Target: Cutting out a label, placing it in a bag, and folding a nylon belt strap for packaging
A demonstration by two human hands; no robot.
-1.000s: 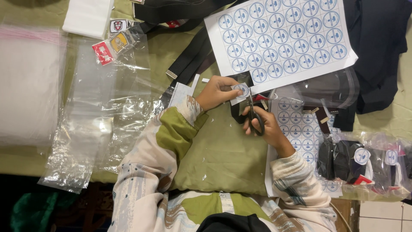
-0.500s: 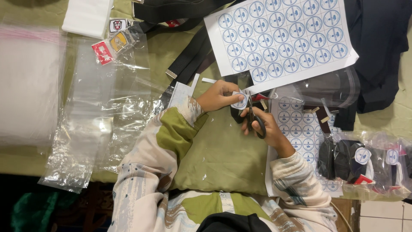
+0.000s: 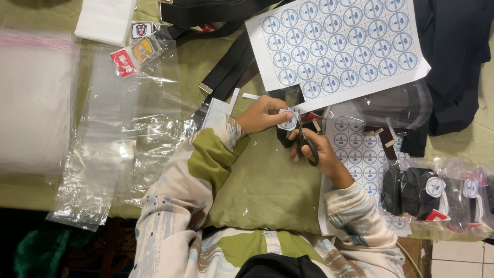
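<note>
Between the two hands, over the green cloth (image 3: 262, 180) that covers the tabletop, a small round paper label (image 3: 287, 120) is being trimmed. The left hand (image 3: 263, 114) has its fingers (image 3: 284, 116) pinched shut on the label's edge, holding it up off the cloth so the blades can reach round its rim. The right hand (image 3: 314, 150) has thumb and fingers closed through the black handles of the scissors (image 3: 304, 140), whose blades point up toward the label and meet its right side; how far apart the blades stand is too small to tell.

Just above the hands lies a large sheet (image 3: 337, 44) printed with rows of the same blue-and-white circles, its lower corner near the label, handy as the supply. A second, partly cut sheet (image 3: 360, 154) sits under the right wrist. Paper offcuts (image 3: 250, 96) lie beside the left hand.

Right of that, bagged black items (image 3: 437, 193), each with a round label on it, are lined up together. Black straps (image 3: 226, 72) run up the middle. Clear plastic bags (image 3: 113, 139) are spread out to the left, within reach, with small badges (image 3: 135, 50) and white foam (image 3: 105, 20) beyond.
</note>
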